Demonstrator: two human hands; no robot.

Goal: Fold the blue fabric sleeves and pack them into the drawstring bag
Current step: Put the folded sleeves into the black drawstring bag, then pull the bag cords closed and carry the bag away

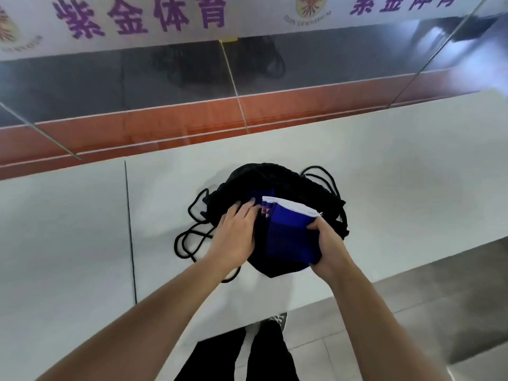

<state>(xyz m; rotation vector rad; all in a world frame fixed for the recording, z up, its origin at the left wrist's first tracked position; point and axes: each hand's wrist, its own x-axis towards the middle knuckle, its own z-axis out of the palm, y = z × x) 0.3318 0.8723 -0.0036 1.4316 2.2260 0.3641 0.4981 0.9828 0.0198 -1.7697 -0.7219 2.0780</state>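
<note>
Your right hand [327, 247] grips the folded blue sleeves [288, 235] on the black drawstring bag [277, 180]. At nine o'clock of them, your left hand [237, 232] presses flat, fingers extended, hiding the bag's mouth. The sleeves' print is blurred.

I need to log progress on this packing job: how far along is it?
Done: the blue sleeves look folded into a compact stack lying on the black drawstring bag. In hand: the right hand grips the stack's edge and the left hand presses its other side. Left: the stack isn't inside the bag yet, and the cords lie loose on the white table.
</note>
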